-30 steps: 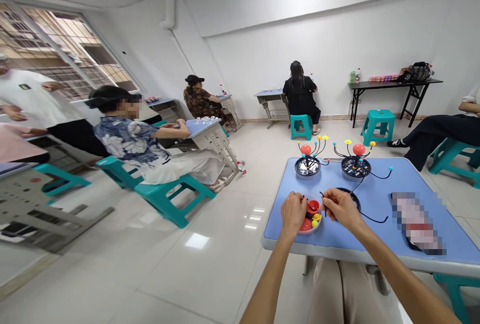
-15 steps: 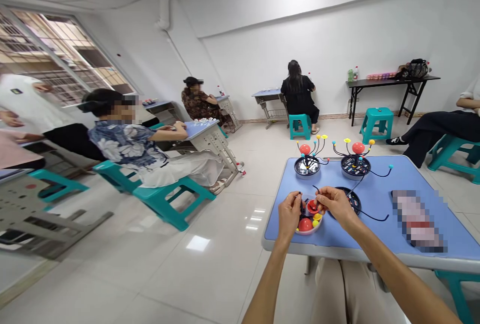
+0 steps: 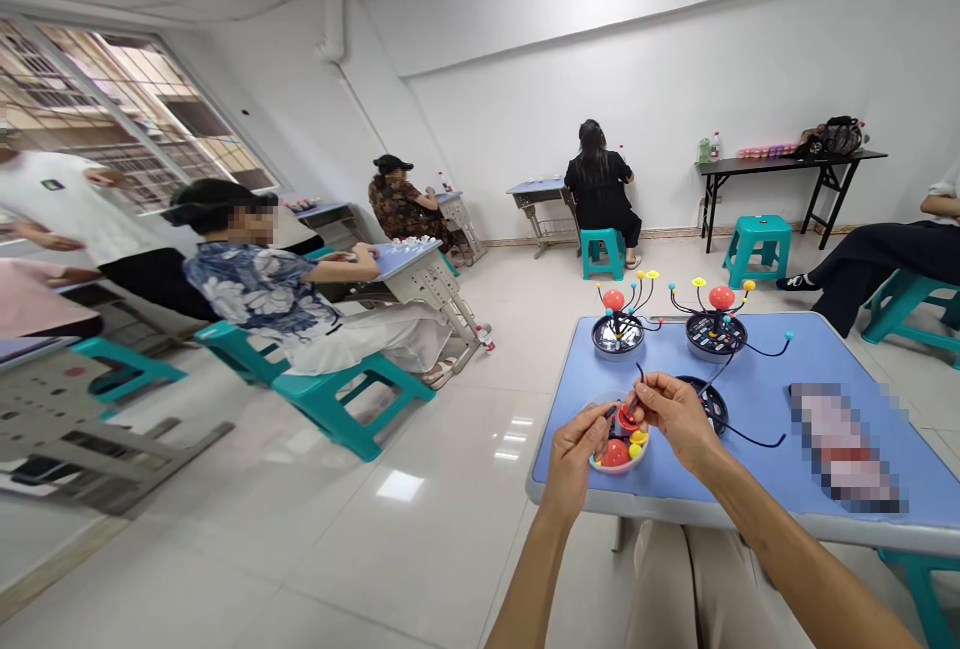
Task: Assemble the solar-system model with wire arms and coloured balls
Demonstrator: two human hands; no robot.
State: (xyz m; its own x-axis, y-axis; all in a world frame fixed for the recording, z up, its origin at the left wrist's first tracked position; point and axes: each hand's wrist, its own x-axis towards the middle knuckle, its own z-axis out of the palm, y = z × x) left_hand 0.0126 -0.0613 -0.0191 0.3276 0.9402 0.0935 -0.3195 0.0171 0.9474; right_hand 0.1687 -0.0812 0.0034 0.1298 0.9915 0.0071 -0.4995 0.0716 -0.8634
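Over a clear bowl of parts (image 3: 616, 469), my left hand (image 3: 577, 444) is closed with thumb and finger pinched on a small dark piece, mostly hidden by the fingers. Close beside it, my right hand (image 3: 675, 414) pinches a thin curved black rod (image 3: 640, 370) whose end sticks up above the fingertips. In the bowl lie a red ball (image 3: 616, 453), a red cup-shaped part (image 3: 627, 419) and yellow pieces (image 3: 638, 438). Partly behind my right hand sits a round black base (image 3: 720, 409) with long black arms reaching out.
Two planet models with red balls, a left one (image 3: 617, 329) and a right one (image 3: 717, 331), stand at the back of the blue table (image 3: 757, 474). A blurred-out phone-like object (image 3: 844, 439) lies at right. Several people sit at other desks; one stands at far left.
My left hand has tipped inward and moved slightly lower and closer to my right hand. The right hand keeps its pinch on the black rod. The standing person at left has shifted.
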